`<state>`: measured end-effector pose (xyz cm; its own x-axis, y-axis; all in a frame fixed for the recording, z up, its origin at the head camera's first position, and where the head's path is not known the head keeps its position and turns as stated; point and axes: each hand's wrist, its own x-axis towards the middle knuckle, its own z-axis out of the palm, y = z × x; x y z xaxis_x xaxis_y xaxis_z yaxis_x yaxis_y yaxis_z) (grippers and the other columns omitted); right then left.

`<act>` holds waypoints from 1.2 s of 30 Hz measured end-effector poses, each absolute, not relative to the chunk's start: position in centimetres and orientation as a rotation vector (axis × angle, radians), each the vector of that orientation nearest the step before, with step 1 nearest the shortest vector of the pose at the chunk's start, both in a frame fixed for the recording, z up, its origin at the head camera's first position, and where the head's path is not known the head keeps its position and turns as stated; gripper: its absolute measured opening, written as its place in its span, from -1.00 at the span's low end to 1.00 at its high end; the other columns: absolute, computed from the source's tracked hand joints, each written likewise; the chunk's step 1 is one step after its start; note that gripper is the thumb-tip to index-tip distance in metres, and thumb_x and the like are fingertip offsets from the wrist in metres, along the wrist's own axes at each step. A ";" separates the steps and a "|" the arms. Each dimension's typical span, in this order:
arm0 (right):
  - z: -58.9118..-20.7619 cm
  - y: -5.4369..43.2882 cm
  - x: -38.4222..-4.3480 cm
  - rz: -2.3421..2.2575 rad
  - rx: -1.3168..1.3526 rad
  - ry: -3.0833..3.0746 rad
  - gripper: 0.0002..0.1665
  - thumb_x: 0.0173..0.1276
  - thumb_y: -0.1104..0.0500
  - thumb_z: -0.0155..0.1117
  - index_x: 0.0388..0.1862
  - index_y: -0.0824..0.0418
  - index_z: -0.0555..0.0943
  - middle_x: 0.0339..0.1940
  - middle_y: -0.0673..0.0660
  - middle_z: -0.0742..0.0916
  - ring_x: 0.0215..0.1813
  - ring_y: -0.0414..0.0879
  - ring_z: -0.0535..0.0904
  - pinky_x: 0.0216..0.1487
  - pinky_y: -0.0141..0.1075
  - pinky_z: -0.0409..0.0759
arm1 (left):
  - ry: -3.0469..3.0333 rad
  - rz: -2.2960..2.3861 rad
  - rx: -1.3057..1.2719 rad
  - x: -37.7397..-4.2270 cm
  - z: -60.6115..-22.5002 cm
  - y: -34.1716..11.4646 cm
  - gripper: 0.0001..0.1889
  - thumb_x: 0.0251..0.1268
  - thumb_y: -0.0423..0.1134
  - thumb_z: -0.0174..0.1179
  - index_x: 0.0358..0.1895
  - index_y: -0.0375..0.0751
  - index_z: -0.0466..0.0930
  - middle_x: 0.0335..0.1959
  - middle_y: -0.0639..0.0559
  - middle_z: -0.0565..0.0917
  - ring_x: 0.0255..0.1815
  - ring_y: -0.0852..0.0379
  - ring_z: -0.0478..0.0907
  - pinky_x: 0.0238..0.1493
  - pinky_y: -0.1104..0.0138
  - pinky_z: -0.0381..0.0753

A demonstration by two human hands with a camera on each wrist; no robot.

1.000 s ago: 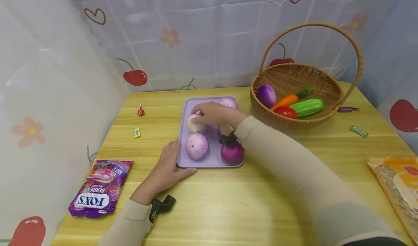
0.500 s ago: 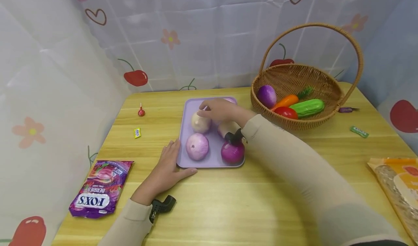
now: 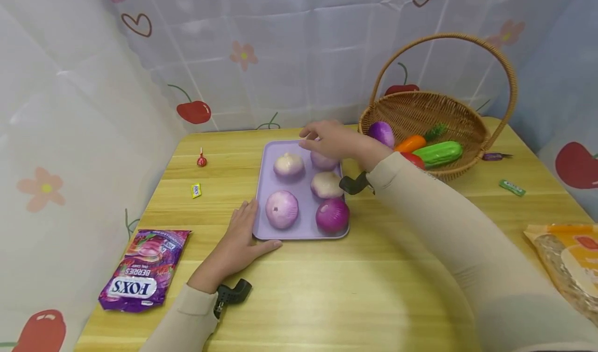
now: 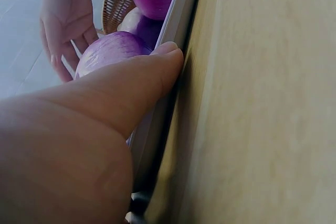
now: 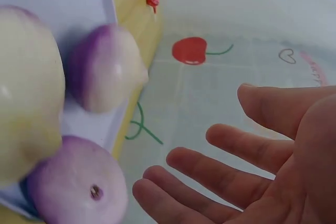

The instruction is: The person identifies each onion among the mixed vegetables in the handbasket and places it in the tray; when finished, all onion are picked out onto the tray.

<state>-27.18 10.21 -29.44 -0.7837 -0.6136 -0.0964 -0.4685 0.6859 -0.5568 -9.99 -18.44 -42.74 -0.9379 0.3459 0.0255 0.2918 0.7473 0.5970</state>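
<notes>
Several purple and white onions lie on a lilac tray (image 3: pixel 302 230). At the left are a white-topped onion (image 3: pixel 288 165) and, in front of it, a pale purple onion (image 3: pixel 282 210). On the right side lie a dark purple onion (image 3: pixel 333 216), a pale-topped onion (image 3: pixel 327 185) and, farthest back, another onion (image 3: pixel 322 161). My left hand (image 3: pixel 239 239) rests at the tray's front left corner, its thumb along the front edge. Over the back right onion hovers my right hand (image 3: pixel 338 141); the right wrist view shows its fingers (image 5: pixel 220 177) spread and holding nothing.
A wicker basket (image 3: pixel 420 100) with toy-like vegetables stands at the back right, close to my right forearm. A purple candy bag (image 3: pixel 142 269) lies at the left, an orange-topped bag (image 3: pixel 567 261) at the right. A lollipop (image 3: pixel 201 160) and small wrapped candies (image 3: pixel 195 190) dot the table.
My right hand has let go of the white-topped onion, which now sits slightly farther right and back on the tray. The hand has risen back and to the right. My left hand stays put.
</notes>
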 end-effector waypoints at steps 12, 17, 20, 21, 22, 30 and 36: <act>-24.9 16.7 -27.1 -0.779 -0.737 2.773 -0.36 0.67 -0.11 0.15 0.51 0.24 0.49 0.35 0.30 0.63 0.36 0.22 0.53 0.38 0.12 0.48 | 2.858 0.956 0.510 -10.0 -42.9 -18.5 0.27 0.28 0.31 0.42 0.70 -0.40 -0.17 0.71 -0.30 -0.07 0.70 -0.23 -0.31 0.65 0.01 -0.36; -23.9 19.8 -27.3 -0.768 -0.651 2.811 -0.28 0.63 -0.21 0.17 0.53 0.22 0.47 0.36 0.32 0.62 0.38 0.26 0.49 0.39 0.20 0.44 | 2.852 0.956 0.513 -10.0 -43.0 -18.5 0.27 0.28 0.33 0.40 0.70 -0.40 -0.17 0.71 -0.30 -0.07 0.70 -0.23 -0.31 0.65 0.00 -0.36; -23.8 21.5 -27.8 -0.770 -0.607 2.822 -0.25 0.63 -0.23 0.15 0.54 0.24 0.46 0.37 0.34 0.60 0.39 0.29 0.47 0.40 0.25 0.41 | 2.852 0.956 0.510 -10.0 -42.9 -18.5 0.27 0.28 0.33 0.40 0.70 -0.40 -0.16 0.71 -0.29 -0.07 0.71 -0.22 -0.31 0.65 0.00 -0.36; -23.9 22.0 -28.0 -0.772 -0.593 2.825 -0.24 0.62 -0.24 0.15 0.53 0.25 0.46 0.37 0.35 0.60 0.39 0.30 0.46 0.40 0.26 0.40 | 2.853 0.956 0.509 -10.0 -42.9 -18.5 0.27 0.28 0.33 0.40 0.70 -0.40 -0.16 0.71 -0.29 -0.07 0.71 -0.22 -0.31 0.65 0.00 -0.35; -24.0 22.5 -28.3 -0.775 -0.577 2.826 -0.22 0.61 -0.26 0.15 0.53 0.26 0.46 0.38 0.36 0.60 0.39 0.31 0.46 0.41 0.27 0.39 | 2.855 0.957 0.507 -10.0 -42.8 -18.5 0.27 0.27 0.33 0.41 0.70 -0.39 -0.16 0.71 -0.29 -0.07 0.71 -0.22 -0.31 0.65 0.00 -0.36; -25.4 25.6 -30.6 -0.634 -0.566 2.785 -0.10 0.60 -0.26 0.20 0.57 0.39 0.34 0.45 0.51 0.47 0.44 0.43 0.36 0.45 0.33 0.28 | 2.861 0.949 0.514 -10.0 -43.2 -18.5 0.27 0.27 0.31 0.43 0.69 -0.43 -0.16 0.70 -0.32 -0.06 0.70 -0.25 -0.28 0.65 -0.01 -0.34; -25.9 26.7 -31.8 -0.542 -0.510 2.729 0.11 0.54 -0.38 0.19 0.67 0.39 0.16 0.56 0.56 0.28 0.54 0.48 0.17 0.49 0.39 0.14 | 2.871 0.939 0.511 -10.1 -43.0 -18.6 0.27 0.28 0.31 0.42 0.69 -0.42 -0.16 0.70 -0.32 -0.06 0.70 -0.24 -0.28 0.65 -0.01 -0.34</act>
<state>-31.78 26.66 -25.88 -0.8880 -0.3986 -0.2292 -0.2807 0.8649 -0.4162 -10.08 -18.56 -43.05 -0.9413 0.3362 0.0287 0.2882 0.7569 0.5865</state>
